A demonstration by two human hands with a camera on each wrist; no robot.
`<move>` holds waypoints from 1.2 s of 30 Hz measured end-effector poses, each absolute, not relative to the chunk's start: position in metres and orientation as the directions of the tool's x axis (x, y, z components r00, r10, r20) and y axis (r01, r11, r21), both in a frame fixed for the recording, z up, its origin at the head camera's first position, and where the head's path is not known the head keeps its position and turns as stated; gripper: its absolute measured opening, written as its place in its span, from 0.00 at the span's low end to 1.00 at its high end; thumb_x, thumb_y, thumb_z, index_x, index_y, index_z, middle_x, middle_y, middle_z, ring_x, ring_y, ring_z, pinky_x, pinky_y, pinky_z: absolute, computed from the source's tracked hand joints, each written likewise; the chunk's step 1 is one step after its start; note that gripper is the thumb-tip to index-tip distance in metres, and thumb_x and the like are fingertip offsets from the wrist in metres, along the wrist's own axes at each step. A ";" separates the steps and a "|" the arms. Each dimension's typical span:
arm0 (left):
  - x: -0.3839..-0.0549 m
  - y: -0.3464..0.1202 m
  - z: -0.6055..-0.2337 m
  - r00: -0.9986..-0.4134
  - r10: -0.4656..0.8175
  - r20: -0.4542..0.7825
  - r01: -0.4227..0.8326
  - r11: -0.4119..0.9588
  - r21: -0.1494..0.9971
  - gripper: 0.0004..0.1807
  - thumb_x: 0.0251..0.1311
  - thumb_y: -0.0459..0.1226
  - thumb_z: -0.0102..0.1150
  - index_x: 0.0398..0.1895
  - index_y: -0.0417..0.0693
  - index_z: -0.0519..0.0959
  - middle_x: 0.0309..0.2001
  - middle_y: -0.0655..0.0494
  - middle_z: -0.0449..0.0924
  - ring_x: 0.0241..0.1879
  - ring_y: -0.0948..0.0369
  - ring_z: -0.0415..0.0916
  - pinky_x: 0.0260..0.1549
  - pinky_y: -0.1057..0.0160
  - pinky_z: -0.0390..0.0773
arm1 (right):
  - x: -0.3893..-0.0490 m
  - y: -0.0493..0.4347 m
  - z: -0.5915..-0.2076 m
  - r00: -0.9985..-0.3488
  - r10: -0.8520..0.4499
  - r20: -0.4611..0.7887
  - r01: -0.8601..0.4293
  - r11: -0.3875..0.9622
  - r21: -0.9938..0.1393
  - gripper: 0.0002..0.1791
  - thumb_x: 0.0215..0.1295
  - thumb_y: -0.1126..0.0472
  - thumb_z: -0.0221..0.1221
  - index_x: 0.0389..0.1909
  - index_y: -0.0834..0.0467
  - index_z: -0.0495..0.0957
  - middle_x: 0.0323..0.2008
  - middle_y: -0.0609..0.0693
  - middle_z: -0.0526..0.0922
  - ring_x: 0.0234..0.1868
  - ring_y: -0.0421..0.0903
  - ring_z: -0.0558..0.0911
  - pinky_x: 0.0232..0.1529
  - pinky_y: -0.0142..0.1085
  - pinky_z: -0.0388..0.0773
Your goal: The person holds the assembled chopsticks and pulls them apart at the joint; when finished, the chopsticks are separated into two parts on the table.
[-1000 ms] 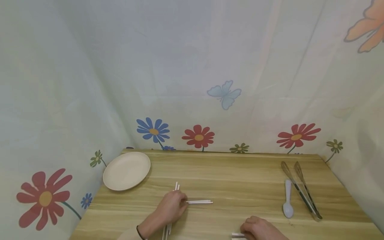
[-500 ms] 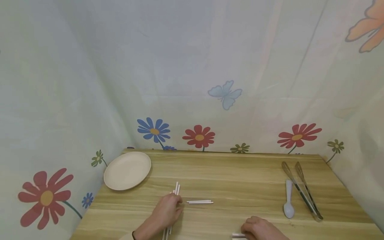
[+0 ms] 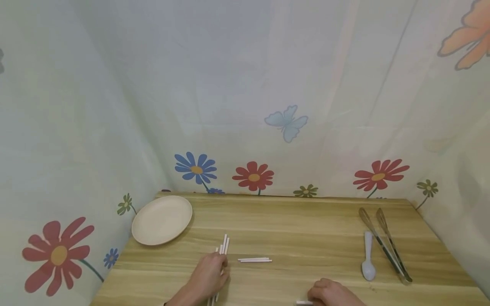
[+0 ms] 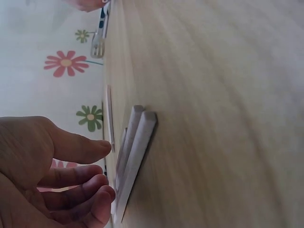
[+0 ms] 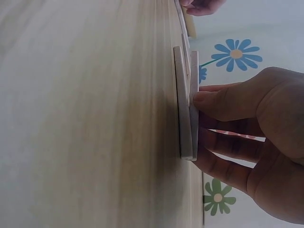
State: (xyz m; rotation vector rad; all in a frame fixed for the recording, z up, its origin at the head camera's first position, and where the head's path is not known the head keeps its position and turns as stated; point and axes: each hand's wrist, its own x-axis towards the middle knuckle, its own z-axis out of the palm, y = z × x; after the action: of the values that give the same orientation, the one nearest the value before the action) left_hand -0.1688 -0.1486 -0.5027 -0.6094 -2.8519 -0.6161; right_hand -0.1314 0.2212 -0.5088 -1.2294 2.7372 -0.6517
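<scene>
In the head view my left hand (image 3: 206,276) is over a line of overlapping slim white sticks (image 3: 225,242). The left wrist view shows its thumb held out and its fingers loosely bent beside the square-ended sticks (image 4: 135,156); fingertips are close to them, and contact is hard to tell. My right hand (image 3: 333,292) is at the near edge, pinching a short white stick (image 3: 303,303). In the right wrist view its thumb (image 5: 209,99) presses one stick (image 5: 194,114) against the fingers, and another stick (image 5: 183,109) lies against it. A separate pair of white sticks (image 3: 255,259) lies between the hands.
A cream plate (image 3: 162,221) sits at the back left of the wooden table (image 3: 291,229). On the right lie a pale spoon (image 3: 368,259) and metal tongs (image 3: 388,250). A flowered curtain (image 3: 245,106) closes in the back and sides.
My left hand has let go of the separate pair of sticks and shifted left and nearer, over the overlapping sticks. More stick ends now show beyond its fingers. The right hand stays put.
</scene>
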 end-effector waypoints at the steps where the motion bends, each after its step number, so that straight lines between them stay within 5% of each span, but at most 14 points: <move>1: -0.168 -0.149 -0.503 -0.906 0.355 0.231 0.418 0.833 0.363 0.08 0.42 0.32 0.69 0.25 0.47 0.79 0.22 0.63 0.70 0.22 0.69 0.64 0.21 0.69 0.67 | -0.131 0.221 -0.509 -0.679 -0.727 0.104 -0.698 0.593 -0.402 0.03 0.57 0.62 0.65 0.32 0.51 0.83 0.28 0.33 0.77 0.30 0.26 0.70 0.28 0.25 0.71; 36: -0.164 -0.153 -0.506 -0.932 0.323 0.163 0.360 0.873 0.328 0.13 0.40 0.36 0.74 0.23 0.48 0.76 0.23 0.62 0.70 0.22 0.65 0.67 0.20 0.66 0.67 | -0.129 0.220 -0.507 -0.712 -0.702 0.022 -0.639 0.634 -0.436 0.03 0.60 0.56 0.64 0.30 0.51 0.83 0.28 0.32 0.77 0.30 0.26 0.70 0.29 0.26 0.72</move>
State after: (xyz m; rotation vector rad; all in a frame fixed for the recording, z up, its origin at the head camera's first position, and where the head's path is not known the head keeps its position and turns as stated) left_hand -0.1644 -0.1531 -0.5064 -0.5379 -2.9400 -0.5443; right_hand -0.1295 0.2195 -0.5072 -1.1165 2.7026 -0.6329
